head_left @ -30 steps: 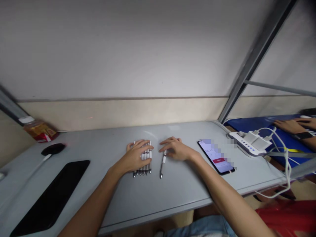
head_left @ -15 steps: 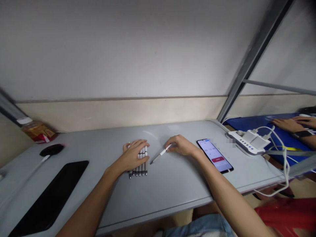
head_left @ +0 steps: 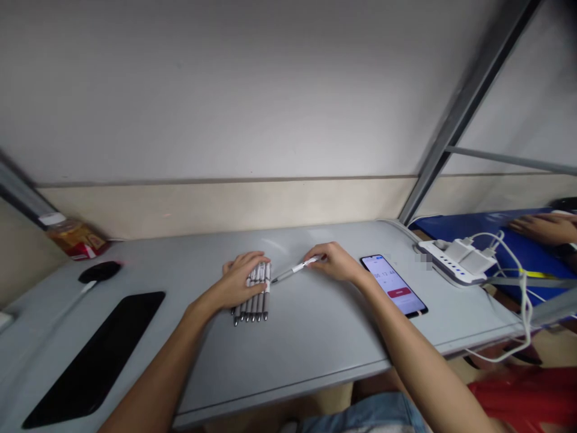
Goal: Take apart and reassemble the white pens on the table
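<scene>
Several grey-and-white pens [head_left: 256,305] lie side by side in a row on the grey desk, their metal tips toward me. My left hand [head_left: 241,281] is laid over the left part of the row, fingers across the upper ends and thumb on the right-hand pens, gripping them together. Between the thumb and fingers of my right hand [head_left: 331,260], one more pen [head_left: 291,273] is pinched near its far end. It slants down to the left, its tip close to the right edge of the row. I cannot tell if that tip touches the row.
A lit phone [head_left: 392,285] lies right of my right hand, beside a white power strip [head_left: 451,261] with plugs and cables. On the left are a black pad [head_left: 97,358], a round black charger [head_left: 100,272] and a bottle [head_left: 76,237]. Another person's hand [head_left: 543,227] rests at far right.
The pen in my right hand has turned flatter, its tip now higher and nearer the row. My left hand has shifted slightly left over the pens, uncovering more of the right-hand ones.
</scene>
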Demonstrator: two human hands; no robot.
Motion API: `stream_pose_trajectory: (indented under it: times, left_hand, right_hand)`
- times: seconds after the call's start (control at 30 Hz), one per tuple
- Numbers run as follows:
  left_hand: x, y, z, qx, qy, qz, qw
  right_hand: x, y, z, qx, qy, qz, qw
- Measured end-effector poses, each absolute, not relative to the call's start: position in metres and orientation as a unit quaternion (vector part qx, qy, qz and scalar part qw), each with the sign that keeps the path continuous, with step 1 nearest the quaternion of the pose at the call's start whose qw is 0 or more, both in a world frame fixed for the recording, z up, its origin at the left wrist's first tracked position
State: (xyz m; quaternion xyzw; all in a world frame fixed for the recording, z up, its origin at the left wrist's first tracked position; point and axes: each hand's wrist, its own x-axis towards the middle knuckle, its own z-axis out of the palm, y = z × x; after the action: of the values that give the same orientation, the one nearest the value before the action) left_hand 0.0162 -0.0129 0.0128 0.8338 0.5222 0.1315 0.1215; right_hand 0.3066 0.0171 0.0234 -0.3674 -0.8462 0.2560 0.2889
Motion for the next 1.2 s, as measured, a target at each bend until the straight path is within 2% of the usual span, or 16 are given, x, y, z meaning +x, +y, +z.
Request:
stream_pose_trajectory:
  times: [0.27,0.87,1.07,1.2]
  left_hand:
    - [0.037,-0.023,0.015,0.856,0.474,0.188,0.082]
    - [0.037,-0.021,0.007,0.859,0.479,0.169,0.059]
    - [0.047,-0.025,0.012,0.854,0.469,0.218,0.053]
    - [0.055,-0.026,0.014,0.857,0.451,0.243,0.049]
  right_hand:
    - [0.3,0.013,0.025,-0.377,-0.835,0.271,0.295]
    - [0.301,0.012,0.03,-0.384,-0.821,0.287,0.31]
    - [0.298,0.013,0.027,-0.374,-0.813,0.318,0.314]
    - [0.293,0.01,0.027,-0.356,-0.788,0.379,0.331]
